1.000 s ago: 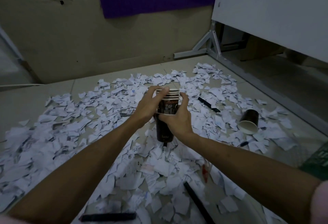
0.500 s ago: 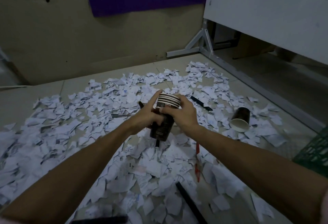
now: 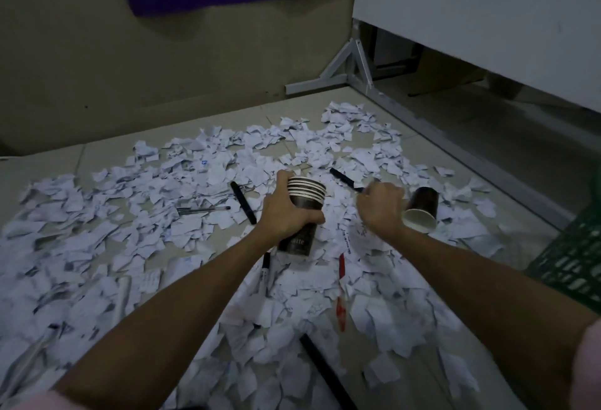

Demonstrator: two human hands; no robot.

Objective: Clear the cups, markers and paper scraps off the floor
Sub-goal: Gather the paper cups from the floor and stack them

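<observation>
Stack of nested dark brown paper cups: tilted, white rims uppermost, centre of frame, gripped by the left hand; single brown cup: on its side, white interior facing the camera, right of centre; black markers: scattered; red marker: lower centre; white paper scraps: torn, covering the floor.

The left grip wraps around a stack of cups. The right grip, fingers curled, hangs just beside a fallen cup on its right. Paper scraps and markers cover the floor around both.
</observation>
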